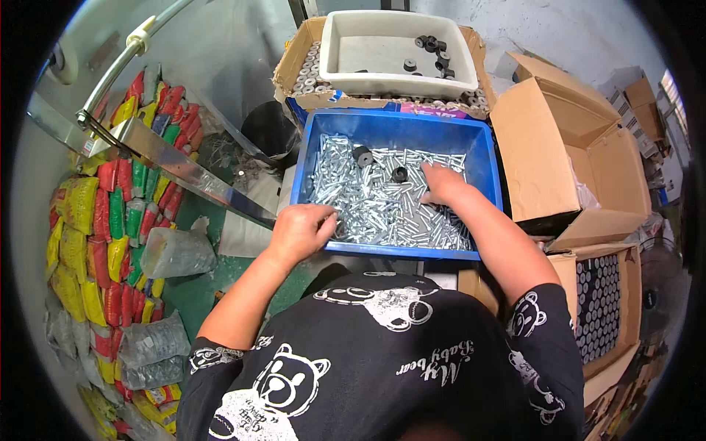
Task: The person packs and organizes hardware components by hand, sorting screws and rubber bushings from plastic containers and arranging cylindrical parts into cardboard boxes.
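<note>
A blue plastic bin [397, 253] in front of me holds a spread of silvery metal screws or pins [368, 198]; their exact kind is too small to tell. Two black round pieces, a larger cylinder [362, 156] and a smaller ring-like one [399, 174], lie on top of them. My left hand [300, 234] is over the bin's near left corner, its fingers curled toward the thumb; whatever is in the pinch cannot be made out. Inside the bin's right half, my right hand [446, 185] reaches down to the metal pieces with fingers and thumb apart.
Behind the bin, a white tray [397, 81] with several black round pieces rests on a cardboard box of round parts [305, 73]. An open carton [537, 154] stands right, above a box of dark cylinders [597, 309]. A metal arm [191, 173] and stacked colourful bags [110, 242] are left.
</note>
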Demonstrator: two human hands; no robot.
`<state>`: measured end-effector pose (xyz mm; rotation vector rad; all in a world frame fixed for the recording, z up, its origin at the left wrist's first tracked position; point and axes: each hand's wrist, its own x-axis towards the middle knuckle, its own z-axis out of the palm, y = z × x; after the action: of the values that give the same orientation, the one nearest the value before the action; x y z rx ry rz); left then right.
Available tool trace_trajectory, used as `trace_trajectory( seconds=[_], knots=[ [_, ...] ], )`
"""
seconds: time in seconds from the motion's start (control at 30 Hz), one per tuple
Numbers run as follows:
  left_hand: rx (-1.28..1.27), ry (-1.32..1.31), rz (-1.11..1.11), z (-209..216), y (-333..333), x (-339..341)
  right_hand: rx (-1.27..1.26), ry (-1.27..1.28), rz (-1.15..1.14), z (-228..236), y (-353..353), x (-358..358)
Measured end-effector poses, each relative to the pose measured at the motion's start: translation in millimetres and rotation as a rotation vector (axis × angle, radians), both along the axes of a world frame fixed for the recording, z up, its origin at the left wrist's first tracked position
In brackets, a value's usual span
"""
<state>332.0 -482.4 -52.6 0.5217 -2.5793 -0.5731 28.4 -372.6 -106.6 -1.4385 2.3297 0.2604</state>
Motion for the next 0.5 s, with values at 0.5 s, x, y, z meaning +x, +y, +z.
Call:
trace_trajectory(
  seconds=[0.5],
  knots=[
    [0.031,-0.007,0.051,-1.7,1.3,5.2,-0.059,-0.047,0.080,-2.5,-11.7,-1.5]
  ],
)
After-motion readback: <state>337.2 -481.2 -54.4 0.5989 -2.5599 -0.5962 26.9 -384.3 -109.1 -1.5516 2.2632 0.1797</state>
